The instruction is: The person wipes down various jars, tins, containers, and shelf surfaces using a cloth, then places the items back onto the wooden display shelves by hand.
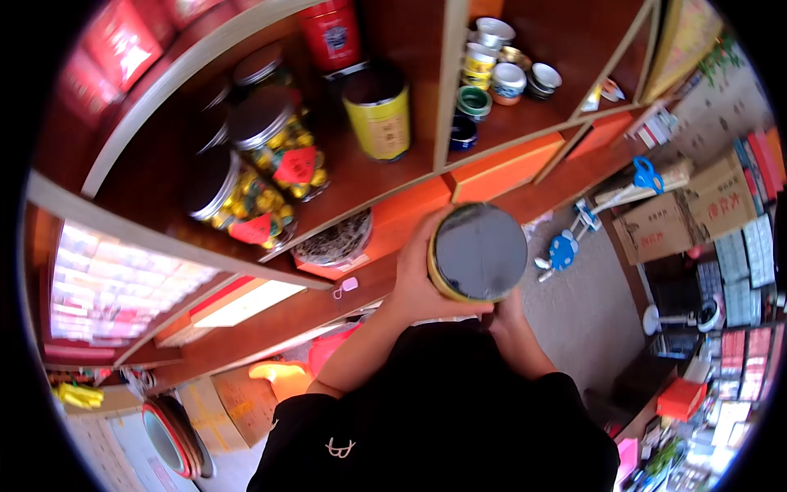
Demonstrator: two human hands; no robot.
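A round canister (pixel 479 252) with a dark lid and a yellowish side is held in front of my chest, lid facing up toward me. My left hand (pixel 416 275) wraps around its left side, fingers closed on it. At its lower right edge my right hand (pixel 508 307) grips it too, with most of those fingers hidden beneath. Ahead on the shelf stands a yellow canister (pixel 384 127) with a dark top. Left of it are clear jars (pixel 287 148) with metal lids, filled with gold-wrapped pieces and bearing red labels.
Small cups (pixel 496 70) are stacked in the shelf compartment ahead, and a red tin (pixel 332 37) stands higher up. A blue scooter (pixel 561 248) and cardboard boxes (pixel 689 213) sit on the right. More boxes (pixel 225 410) and an orange chair-like object (pixel 283 381) lie at lower left.
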